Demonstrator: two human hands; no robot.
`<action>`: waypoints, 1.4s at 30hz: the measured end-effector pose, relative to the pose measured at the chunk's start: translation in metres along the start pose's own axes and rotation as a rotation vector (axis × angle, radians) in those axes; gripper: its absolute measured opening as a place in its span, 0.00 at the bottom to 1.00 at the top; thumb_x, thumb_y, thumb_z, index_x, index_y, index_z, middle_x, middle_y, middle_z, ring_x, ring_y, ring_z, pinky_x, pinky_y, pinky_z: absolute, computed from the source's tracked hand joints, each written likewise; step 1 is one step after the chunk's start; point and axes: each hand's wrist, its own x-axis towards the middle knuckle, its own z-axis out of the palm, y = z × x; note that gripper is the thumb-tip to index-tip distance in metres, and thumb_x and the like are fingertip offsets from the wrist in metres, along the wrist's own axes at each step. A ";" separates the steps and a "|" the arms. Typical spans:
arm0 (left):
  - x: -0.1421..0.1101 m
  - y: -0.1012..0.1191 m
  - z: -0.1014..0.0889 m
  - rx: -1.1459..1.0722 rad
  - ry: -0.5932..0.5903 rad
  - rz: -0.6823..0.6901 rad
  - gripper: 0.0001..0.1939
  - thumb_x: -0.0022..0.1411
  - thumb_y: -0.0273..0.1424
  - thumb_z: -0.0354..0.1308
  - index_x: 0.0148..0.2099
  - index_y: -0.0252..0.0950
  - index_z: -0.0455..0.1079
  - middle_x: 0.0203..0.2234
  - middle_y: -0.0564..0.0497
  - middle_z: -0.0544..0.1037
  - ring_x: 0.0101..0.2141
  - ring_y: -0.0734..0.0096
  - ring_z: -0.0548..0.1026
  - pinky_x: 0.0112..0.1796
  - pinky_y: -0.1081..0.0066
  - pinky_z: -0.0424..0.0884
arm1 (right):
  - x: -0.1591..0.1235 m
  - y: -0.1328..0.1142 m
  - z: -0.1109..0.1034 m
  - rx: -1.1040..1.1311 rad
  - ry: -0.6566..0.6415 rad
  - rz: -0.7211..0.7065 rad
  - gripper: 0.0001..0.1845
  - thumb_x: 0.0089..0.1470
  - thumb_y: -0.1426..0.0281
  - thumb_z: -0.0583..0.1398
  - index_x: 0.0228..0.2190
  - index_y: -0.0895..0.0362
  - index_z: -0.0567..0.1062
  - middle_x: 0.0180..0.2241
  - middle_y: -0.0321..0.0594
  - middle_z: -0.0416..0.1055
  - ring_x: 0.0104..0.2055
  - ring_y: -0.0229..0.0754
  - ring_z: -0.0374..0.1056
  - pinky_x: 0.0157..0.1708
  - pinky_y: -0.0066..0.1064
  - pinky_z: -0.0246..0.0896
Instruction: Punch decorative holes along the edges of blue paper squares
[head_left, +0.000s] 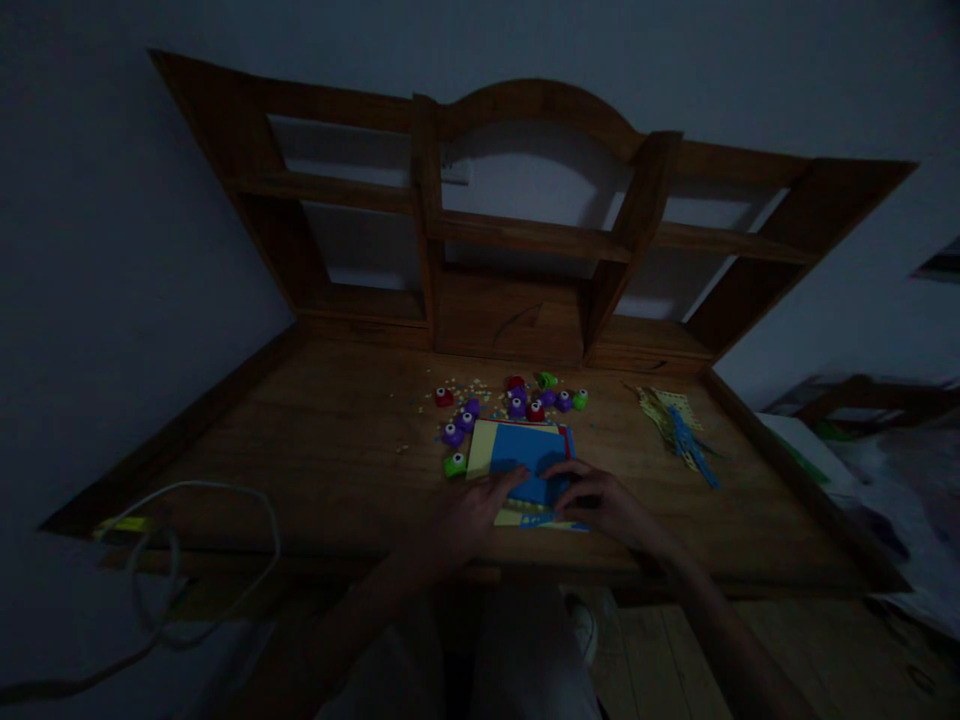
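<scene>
A blue sheet of paper [523, 452] lies over pale yellow paper [480, 447] in a small stack at the desk's front middle. My left hand [480, 508] rests at the stack's lower left, its fingers stretched onto the blue sheet. On the right side, my right hand [602, 503] touches the sheet, its fingers curved and thumb apart from them. Below the blue sheet's front edge a yellow strip [531, 507] shows, and beside it a patterned blue piece [536, 520]. Small craft punches, purple [452, 434], red [535, 410] and green [455, 464], stand around the stack.
Tiny paper bits [480, 393] are scattered behind the stack. Cut yellow and blue strips [684, 440] lie at the right. A wooden shelf unit [517, 240] backs the desk [322, 420]. A white cable [274, 530] loops over the left front edge. The room is dim.
</scene>
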 end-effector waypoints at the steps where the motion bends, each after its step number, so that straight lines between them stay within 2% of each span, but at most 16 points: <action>1: 0.000 0.000 0.001 -0.002 0.001 -0.002 0.36 0.61 0.15 0.46 0.68 0.43 0.49 0.61 0.47 0.67 0.57 0.65 0.69 0.56 0.62 0.66 | -0.001 -0.001 -0.001 0.001 -0.006 0.009 0.04 0.55 0.66 0.65 0.32 0.50 0.82 0.51 0.41 0.69 0.54 0.45 0.65 0.53 0.42 0.62; 4: 0.000 -0.002 0.004 0.007 0.014 0.014 0.37 0.60 0.14 0.45 0.68 0.44 0.49 0.61 0.49 0.65 0.58 0.67 0.67 0.58 0.63 0.64 | -0.003 -0.006 -0.002 0.012 -0.002 0.014 0.04 0.54 0.66 0.65 0.34 0.50 0.81 0.52 0.40 0.69 0.55 0.45 0.64 0.55 0.42 0.61; 9: 0.001 -0.005 0.009 0.036 0.024 0.066 0.38 0.59 0.13 0.46 0.69 0.41 0.48 0.63 0.49 0.63 0.60 0.68 0.64 0.60 0.63 0.61 | 0.001 -0.014 0.000 0.024 0.034 0.023 0.18 0.54 0.68 0.66 0.47 0.48 0.76 0.53 0.41 0.68 0.57 0.45 0.62 0.58 0.43 0.57; 11: 0.001 -0.006 0.009 0.043 0.026 0.071 0.39 0.58 0.13 0.46 0.69 0.41 0.48 0.63 0.49 0.63 0.60 0.68 0.64 0.60 0.64 0.61 | 0.003 -0.013 0.002 0.013 0.042 0.023 0.14 0.54 0.68 0.65 0.44 0.49 0.77 0.53 0.41 0.67 0.57 0.45 0.62 0.58 0.42 0.57; 15: 0.001 -0.007 0.009 0.058 0.042 0.092 0.39 0.58 0.13 0.45 0.69 0.40 0.49 0.63 0.49 0.63 0.60 0.68 0.65 0.60 0.65 0.62 | 0.003 -0.007 0.002 -0.009 0.045 0.021 0.03 0.55 0.68 0.65 0.33 0.51 0.80 0.53 0.40 0.68 0.56 0.45 0.63 0.56 0.41 0.59; 19: 0.001 -0.008 0.010 0.076 0.040 0.093 0.38 0.59 0.13 0.45 0.69 0.42 0.49 0.63 0.49 0.63 0.59 0.67 0.65 0.59 0.62 0.63 | -0.001 -0.007 -0.001 0.010 0.035 0.029 0.03 0.55 0.66 0.65 0.31 0.51 0.82 0.52 0.41 0.68 0.55 0.46 0.64 0.54 0.41 0.62; 23: 0.002 -0.007 0.008 0.072 0.029 0.081 0.38 0.60 0.14 0.45 0.69 0.42 0.48 0.63 0.49 0.62 0.60 0.68 0.64 0.60 0.63 0.62 | -0.008 -0.007 -0.007 0.037 0.013 0.047 0.04 0.54 0.65 0.65 0.31 0.50 0.82 0.52 0.42 0.68 0.55 0.48 0.64 0.52 0.42 0.64; 32: 0.000 0.000 0.006 0.146 0.010 0.112 0.37 0.59 0.15 0.46 0.69 0.39 0.48 0.65 0.49 0.59 0.62 0.65 0.61 0.61 0.63 0.59 | -0.024 -0.007 -0.013 0.043 0.027 0.051 0.04 0.55 0.66 0.65 0.32 0.49 0.82 0.52 0.41 0.69 0.57 0.48 0.62 0.55 0.45 0.60; 42: 0.000 0.002 0.005 0.144 0.016 0.127 0.38 0.59 0.15 0.46 0.69 0.38 0.47 0.65 0.49 0.59 0.62 0.65 0.60 0.61 0.64 0.58 | -0.027 -0.010 -0.015 0.100 0.021 0.038 0.07 0.54 0.62 0.65 0.31 0.51 0.82 0.49 0.43 0.72 0.57 0.49 0.63 0.57 0.46 0.58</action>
